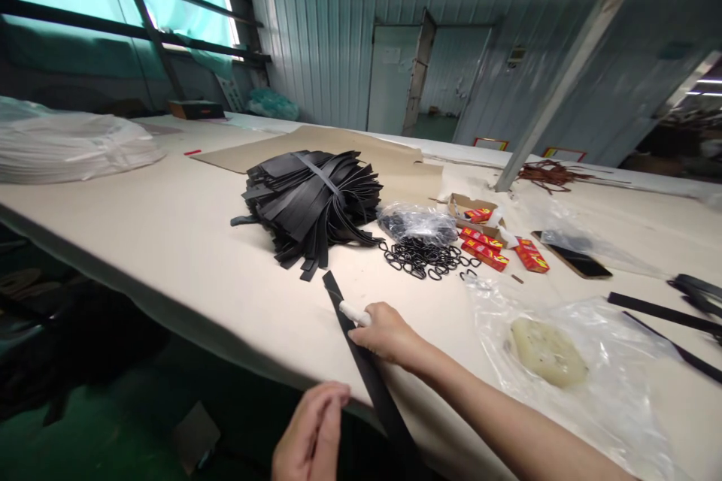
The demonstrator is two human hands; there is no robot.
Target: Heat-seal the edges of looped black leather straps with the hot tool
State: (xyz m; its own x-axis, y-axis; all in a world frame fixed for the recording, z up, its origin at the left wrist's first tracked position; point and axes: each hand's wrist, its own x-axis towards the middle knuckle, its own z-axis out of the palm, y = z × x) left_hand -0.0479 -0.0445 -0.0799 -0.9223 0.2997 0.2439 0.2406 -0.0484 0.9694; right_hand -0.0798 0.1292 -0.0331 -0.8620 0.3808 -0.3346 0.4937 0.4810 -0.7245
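Note:
My right hand (386, 332) is closed round a small white glue bottle (355, 313), tilted over the upper part of a black strap (369, 379). This flat strap runs from the tabletop over the near edge and down toward me. Just left of it, past the table's edge, is my left hand (313, 428), its fingertips pressed together; whatever may be between them is hidden. Beyond the strap's far end lies a thick bundle of black straps (316, 203) tied with a band. Black metal rings (423, 259) are heaped to its right, beside a clear plastic bag (417, 222) of dark pieces.
Several red-and-yellow boxes (485, 249) and an open carton (459, 204) lie right of the rings. Farther right are a phone (572, 254), a plastic sheet with a yellowish lump (548, 351) and black strips (659, 308). A slanting post (564, 83) stands behind; white stacked material (73, 146) is at left.

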